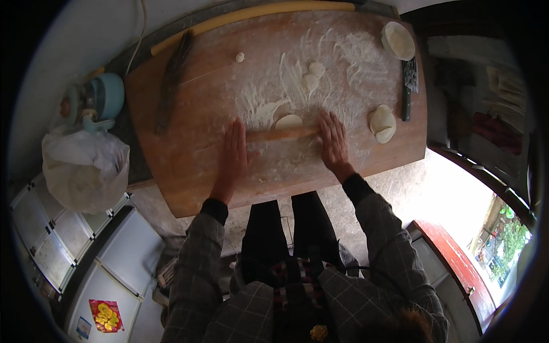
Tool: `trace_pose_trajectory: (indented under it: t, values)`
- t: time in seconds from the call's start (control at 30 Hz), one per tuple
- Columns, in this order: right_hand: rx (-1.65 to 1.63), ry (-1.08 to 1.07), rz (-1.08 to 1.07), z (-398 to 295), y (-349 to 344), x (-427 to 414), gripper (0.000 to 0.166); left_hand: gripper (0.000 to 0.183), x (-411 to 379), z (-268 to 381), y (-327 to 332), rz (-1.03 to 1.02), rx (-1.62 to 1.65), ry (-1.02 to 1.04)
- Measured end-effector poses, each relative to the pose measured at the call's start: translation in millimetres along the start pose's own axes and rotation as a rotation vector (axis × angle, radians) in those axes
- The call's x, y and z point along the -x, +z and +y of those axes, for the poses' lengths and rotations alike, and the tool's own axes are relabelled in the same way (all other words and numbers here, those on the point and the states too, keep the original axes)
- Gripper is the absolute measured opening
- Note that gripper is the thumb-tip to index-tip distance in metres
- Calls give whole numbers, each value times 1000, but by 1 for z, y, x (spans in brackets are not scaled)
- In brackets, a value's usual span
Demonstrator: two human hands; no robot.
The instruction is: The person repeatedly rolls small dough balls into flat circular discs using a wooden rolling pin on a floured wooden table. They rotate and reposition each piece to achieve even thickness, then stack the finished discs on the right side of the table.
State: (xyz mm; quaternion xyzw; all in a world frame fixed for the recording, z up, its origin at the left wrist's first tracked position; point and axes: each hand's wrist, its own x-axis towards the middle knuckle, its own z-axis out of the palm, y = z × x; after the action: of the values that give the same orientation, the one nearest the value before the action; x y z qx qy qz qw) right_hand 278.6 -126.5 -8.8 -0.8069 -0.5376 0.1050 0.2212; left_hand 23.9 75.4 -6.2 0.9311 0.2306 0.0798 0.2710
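Note:
My left hand (235, 150) lies flat, fingers pointing forward, at the left end of a wooden rolling pin (274, 135). On the pin's right end rests my right hand (333, 139), its fingers also stretched out. A thin round dough wrapper (288, 121) lies beneath and just beyond the pin's middle. Further back on the floured wooden board (206, 103) are two small flattened dough pieces, one (316, 69) behind the other (311, 82). A single small dough ball (239, 57) sits to their left. Right of my right hand lies a larger lump of dough (382, 124).
At the board's right edge are a kitchen knife (407, 96) and a bowl of flour (398, 40). A dark brush (173, 81) lies on the left. Along the back runs a long yellow pole (257, 16). A light-blue appliance (109, 96) and white plastic bag (85, 171) stand left.

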Motion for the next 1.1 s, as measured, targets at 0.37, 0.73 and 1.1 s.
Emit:
trace_pose_trajectory:
  t: [0.37,0.73,1.1]
  values:
    - [5,45,4,0,-5,-41,54,70,-39,-20,3,147,-69,5]
    - [-173,180,-74,-44,-6,-51,34,28,29,8,15,-35,-6,-97]
    - [-162,157,-62,-56,16,-63,20,33,74,20,19,26,158,-153]
